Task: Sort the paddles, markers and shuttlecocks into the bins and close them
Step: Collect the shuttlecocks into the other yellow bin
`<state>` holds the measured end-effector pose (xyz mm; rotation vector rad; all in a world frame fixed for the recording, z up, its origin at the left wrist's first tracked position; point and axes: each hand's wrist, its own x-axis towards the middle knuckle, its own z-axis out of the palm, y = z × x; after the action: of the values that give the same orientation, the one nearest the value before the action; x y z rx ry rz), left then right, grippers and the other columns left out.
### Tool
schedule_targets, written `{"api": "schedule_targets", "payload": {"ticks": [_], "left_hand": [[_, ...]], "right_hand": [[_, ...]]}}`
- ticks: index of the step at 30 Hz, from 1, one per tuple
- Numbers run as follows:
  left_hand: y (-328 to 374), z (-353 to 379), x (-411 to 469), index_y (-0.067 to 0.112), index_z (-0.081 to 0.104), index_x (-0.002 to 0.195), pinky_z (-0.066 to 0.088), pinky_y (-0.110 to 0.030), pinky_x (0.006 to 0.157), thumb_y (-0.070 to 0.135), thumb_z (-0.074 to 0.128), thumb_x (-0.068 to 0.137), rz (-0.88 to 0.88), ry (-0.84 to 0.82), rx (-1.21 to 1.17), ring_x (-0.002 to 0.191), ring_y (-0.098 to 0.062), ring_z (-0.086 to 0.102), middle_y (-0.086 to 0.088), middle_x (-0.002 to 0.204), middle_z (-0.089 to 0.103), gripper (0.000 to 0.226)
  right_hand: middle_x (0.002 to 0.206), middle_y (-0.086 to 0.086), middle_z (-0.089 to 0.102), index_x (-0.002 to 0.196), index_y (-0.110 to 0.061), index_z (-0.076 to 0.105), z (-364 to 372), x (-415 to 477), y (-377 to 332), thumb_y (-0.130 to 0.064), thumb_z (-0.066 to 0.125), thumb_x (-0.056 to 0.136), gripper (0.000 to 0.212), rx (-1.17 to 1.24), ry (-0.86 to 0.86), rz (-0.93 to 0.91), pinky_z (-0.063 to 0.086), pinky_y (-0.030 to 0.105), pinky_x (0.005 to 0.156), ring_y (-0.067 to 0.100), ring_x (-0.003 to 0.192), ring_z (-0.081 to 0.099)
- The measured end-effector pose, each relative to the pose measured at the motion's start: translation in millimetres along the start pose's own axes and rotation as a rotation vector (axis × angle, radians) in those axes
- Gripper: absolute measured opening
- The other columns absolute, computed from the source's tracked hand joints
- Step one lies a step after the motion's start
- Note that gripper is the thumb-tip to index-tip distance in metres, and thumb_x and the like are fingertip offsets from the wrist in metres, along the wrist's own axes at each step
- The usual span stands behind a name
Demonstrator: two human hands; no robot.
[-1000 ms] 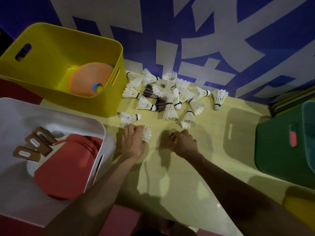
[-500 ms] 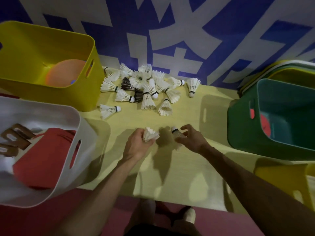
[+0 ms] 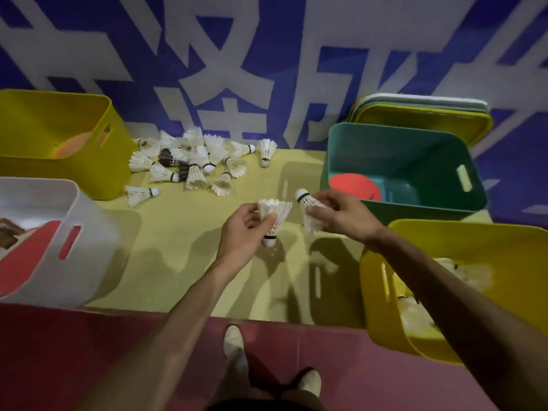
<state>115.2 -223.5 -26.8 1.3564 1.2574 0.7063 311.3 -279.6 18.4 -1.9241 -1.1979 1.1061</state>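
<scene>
**One shuttlecock in each hand, over the table**

At far left, a deep yellow plastic bin (image 3: 59, 173) holds flat orange round markers (image 3: 75, 143). In front of it, a white plastic bin (image 3: 95, 247) holds red-faced paddles (image 3: 20, 262). Both stand on a pale yellow table (image 3: 178, 262). A heap of white feather shuttlecocks (image 3: 192, 164) lies at the table's back edge beside the yellow bin, with two dark ones among them.

Above the middle of the table, the left hand (image 3: 240, 235) pinches a white feather shuttlecock (image 3: 274, 213) by its skirt, cork end down. Just beside it, the right hand (image 3: 344, 215) pinches a second white shuttlecock (image 3: 305, 201), cork end pointing up and left.

To the right, an open green plastic bin (image 3: 415, 143) holds something flat, round and red, with a stack of flat lids (image 3: 424, 114) leaning behind it. At the near right, a second yellow bin (image 3: 382, 307) holds white shuttlecocks.
</scene>
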Motion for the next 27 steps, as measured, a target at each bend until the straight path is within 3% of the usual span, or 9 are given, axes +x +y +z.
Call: {"api": "schedule_targets", "payload": {"ticks": [4,8,11,15,20,27], "left_hand": [[35,65,-36,0.013,0.060,0.114,0.051,-0.019,0.082,0.023,0.071,0.084,0.073,-0.065,-0.037,0.094,-0.008,0.065,0.002,0.102,0.069,0.034],[60,122,-66,0.017,0.058,0.112,0.050,-0.017,0.080,0.021,0.073,0.082,0.132,-0.202,-0.019,0.091,-0.006,0.064,0.005,0.102,0.067,0.034],[65,157,-81,0.020,0.051,0.118,0.052,-0.025,0.083,0.024,0.074,0.080,0.151,-0.297,0.041,0.095,-0.012,0.064,0.002,0.107,0.065,0.045],[65,188,-96,0.027,0.035,0.138,0.052,-0.038,0.092,0.030,0.069,0.085,0.170,-0.407,0.210,0.102,-0.017,0.064,-0.002,0.116,0.061,0.063],[69,209,-108,0.025,0.027,0.146,0.049,-0.028,0.088,0.029,0.068,0.086,0.142,-0.586,0.396,0.110,-0.014,0.058,0.002,0.132,0.048,0.073],[79,190,-101,0.019,0.044,0.137,0.050,-0.032,0.095,0.016,0.064,0.089,0.201,-0.507,0.335,0.108,-0.012,0.060,-0.001,0.129,0.054,0.052]], "right_hand": [[0.091,0.000,0.067,0.108,-0.013,0.064,-62,-55,29,-0.019,0.065,0.089,0.020,0.198,0.101,-0.035,0.051,0.016,0.063,0.005,0.072,0.062],[0.099,0.010,0.068,0.106,-0.020,0.063,-113,-98,70,-0.012,0.063,0.089,0.019,0.208,0.178,-0.005,0.052,0.030,0.071,0.014,0.081,0.063],[0.105,0.011,0.068,0.109,-0.021,0.062,-139,-118,101,-0.021,0.063,0.089,0.021,0.127,0.192,0.076,0.053,0.040,0.079,0.024,0.092,0.065],[0.108,0.007,0.065,0.117,-0.016,0.060,-156,-133,136,-0.038,0.064,0.087,0.037,-0.056,0.180,0.216,0.053,0.043,0.086,0.023,0.096,0.063],[0.127,0.008,0.059,0.127,-0.014,0.055,-165,-145,152,-0.045,0.060,0.088,0.050,-0.198,0.169,0.284,0.047,0.034,0.088,0.022,0.110,0.057],[0.118,0.007,0.065,0.117,-0.012,0.063,-162,-132,135,-0.034,0.060,0.090,0.034,-0.301,0.247,0.170,0.049,0.033,0.087,0.022,0.106,0.060]]}}
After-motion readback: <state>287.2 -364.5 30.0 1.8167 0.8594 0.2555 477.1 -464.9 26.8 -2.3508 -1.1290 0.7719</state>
